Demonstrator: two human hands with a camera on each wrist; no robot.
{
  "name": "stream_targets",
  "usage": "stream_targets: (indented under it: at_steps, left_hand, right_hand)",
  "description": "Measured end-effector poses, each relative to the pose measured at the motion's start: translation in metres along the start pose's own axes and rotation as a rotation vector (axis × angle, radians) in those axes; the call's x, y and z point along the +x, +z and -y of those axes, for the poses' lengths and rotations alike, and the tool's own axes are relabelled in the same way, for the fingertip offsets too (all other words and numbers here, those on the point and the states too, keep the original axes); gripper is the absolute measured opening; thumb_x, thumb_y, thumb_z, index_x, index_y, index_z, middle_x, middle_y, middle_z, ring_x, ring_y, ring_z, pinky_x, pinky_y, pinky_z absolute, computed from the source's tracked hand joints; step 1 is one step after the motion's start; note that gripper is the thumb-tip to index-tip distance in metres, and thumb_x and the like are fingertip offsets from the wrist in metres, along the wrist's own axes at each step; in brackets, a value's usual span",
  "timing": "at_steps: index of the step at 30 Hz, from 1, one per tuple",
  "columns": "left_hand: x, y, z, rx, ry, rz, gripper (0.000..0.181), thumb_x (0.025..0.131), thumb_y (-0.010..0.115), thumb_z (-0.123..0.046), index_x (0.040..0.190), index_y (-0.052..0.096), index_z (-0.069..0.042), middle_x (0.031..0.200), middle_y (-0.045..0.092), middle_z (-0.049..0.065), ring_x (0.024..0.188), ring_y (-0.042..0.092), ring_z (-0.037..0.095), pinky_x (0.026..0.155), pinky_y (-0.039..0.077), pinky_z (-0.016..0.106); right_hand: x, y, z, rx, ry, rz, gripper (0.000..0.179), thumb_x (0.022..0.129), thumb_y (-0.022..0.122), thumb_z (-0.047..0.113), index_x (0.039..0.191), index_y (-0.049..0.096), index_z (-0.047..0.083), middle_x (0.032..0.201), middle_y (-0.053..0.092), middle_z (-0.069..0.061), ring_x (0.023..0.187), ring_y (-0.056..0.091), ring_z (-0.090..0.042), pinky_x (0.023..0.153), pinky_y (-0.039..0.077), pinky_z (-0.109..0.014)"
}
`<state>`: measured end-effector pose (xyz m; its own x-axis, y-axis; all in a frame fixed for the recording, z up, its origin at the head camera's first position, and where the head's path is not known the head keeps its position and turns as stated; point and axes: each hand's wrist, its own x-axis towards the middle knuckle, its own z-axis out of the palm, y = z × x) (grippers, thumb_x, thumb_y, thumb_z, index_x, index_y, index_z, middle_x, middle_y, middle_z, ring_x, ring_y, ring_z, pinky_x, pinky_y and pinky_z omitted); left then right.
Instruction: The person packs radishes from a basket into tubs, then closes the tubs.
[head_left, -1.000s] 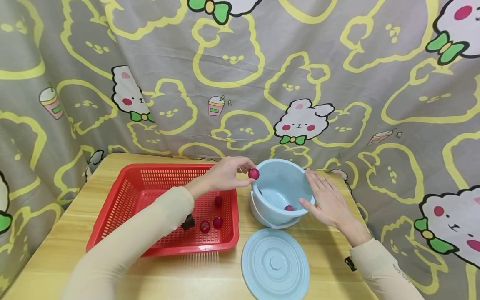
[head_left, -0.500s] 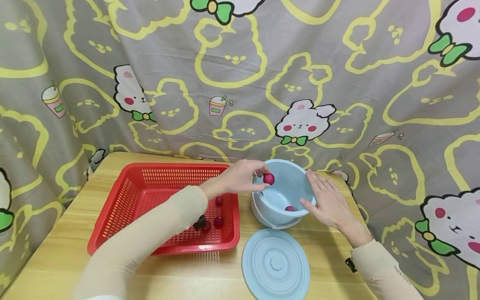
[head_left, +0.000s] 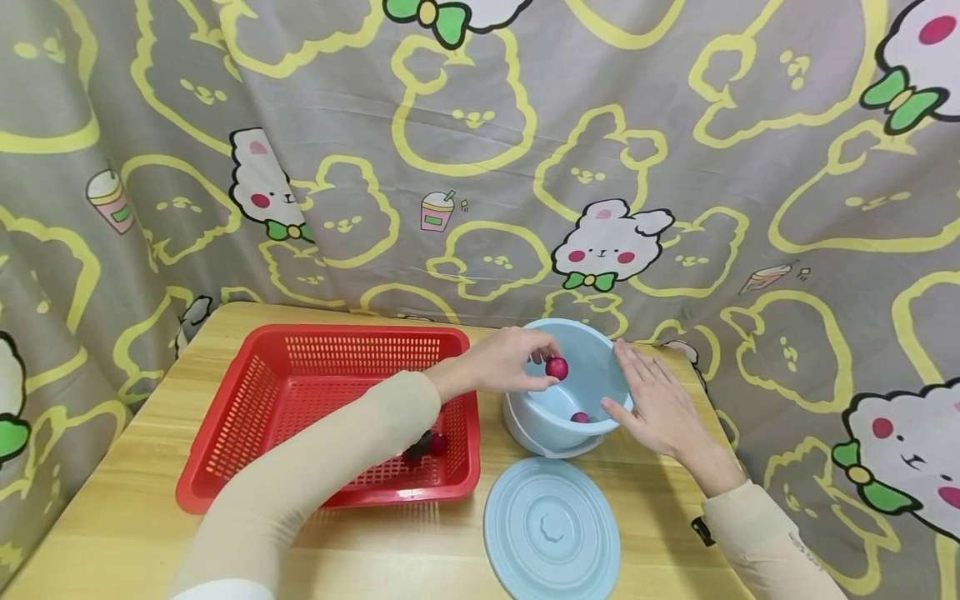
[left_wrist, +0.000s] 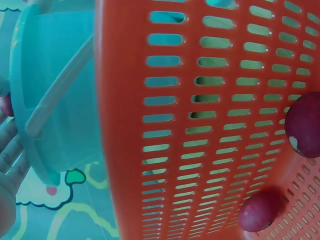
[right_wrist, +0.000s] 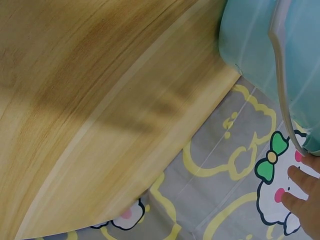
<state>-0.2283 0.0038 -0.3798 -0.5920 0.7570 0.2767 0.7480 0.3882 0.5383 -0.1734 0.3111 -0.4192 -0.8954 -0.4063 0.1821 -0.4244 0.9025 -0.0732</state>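
Note:
My left hand (head_left: 513,358) pinches a small round red radish (head_left: 557,369) between thumb and fingertips, over the mouth of a light blue bucket (head_left: 551,440). Another radish (head_left: 580,417) lies on the bucket's floor. At the bucket's right side my right hand (head_left: 660,404) rests against the rim with straight fingers, the thumb lying over the edge. In the right wrist view its fingers (right_wrist: 302,180) are only partly visible beside the bucket. The left forearm covers part of a red slotted basket (head_left: 247,392); in the left wrist view two radishes show there, one radish (left_wrist: 305,125) with a pale patch.
A round blue lid (head_left: 551,527) lies flat on the wooden table (head_left: 375,554) in front of the bucket. The bucket's handle (left_wrist: 55,90) hangs down its side. Behind the table hangs a grey patterned curtain (head_left: 480,200), close to the bucket.
My left hand has moved right with the radish, from the bucket's left rim to over its opening. The right hand stays at the rim.

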Motion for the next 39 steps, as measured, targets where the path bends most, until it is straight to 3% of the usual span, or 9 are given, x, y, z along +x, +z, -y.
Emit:
stream_targets:
  at_steps: [7, 22, 39]
  left_hand:
    - [0.004, 0.008, 0.003, 0.064, -0.03, 0.04, 0.033, 0.095, 0.078, -0.03, 0.122, 0.069, -0.015, 0.118, 0.078, 0.0, 0.103, 0.072, 0.013, 0.089, 0.059, 0.021]
    - [0.009, 0.014, 0.002, 0.112, -0.03, 0.082, 0.03, 0.094, 0.079, -0.033, 0.118, 0.07, -0.018, 0.109, 0.077, -0.004, 0.1, 0.071, 0.014, 0.083, 0.055, 0.018]
    - [0.005, 0.014, 0.003, 0.11, 0.003, 0.061, 0.032, 0.095, 0.079, -0.035, 0.121, 0.073, -0.016, 0.117, 0.079, 0.0, 0.103, 0.074, 0.01, 0.092, 0.06, 0.024]
  right_hand:
    - [-0.001, 0.0, -0.001, -0.004, -0.006, -0.011, 0.09, 0.099, 0.062, 0.047, 0.166, 0.023, 0.002, 0.173, 0.031, -0.02, 0.159, 0.033, -0.042, 0.126, 0.027, -0.065]
    - [-0.001, 0.0, 0.0, 0.009, -0.01, -0.025, 0.09, 0.098, 0.064, 0.045, 0.166, 0.024, 0.003, 0.173, 0.031, -0.018, 0.159, 0.033, -0.042, 0.126, 0.027, -0.065]
    - [-0.001, 0.001, -0.002, 0.017, 0.001, -0.001, 0.09, 0.099, 0.062, 0.046, 0.167, 0.022, 0.002, 0.174, 0.028, -0.018, 0.16, 0.031, -0.042, 0.127, 0.025, -0.064]
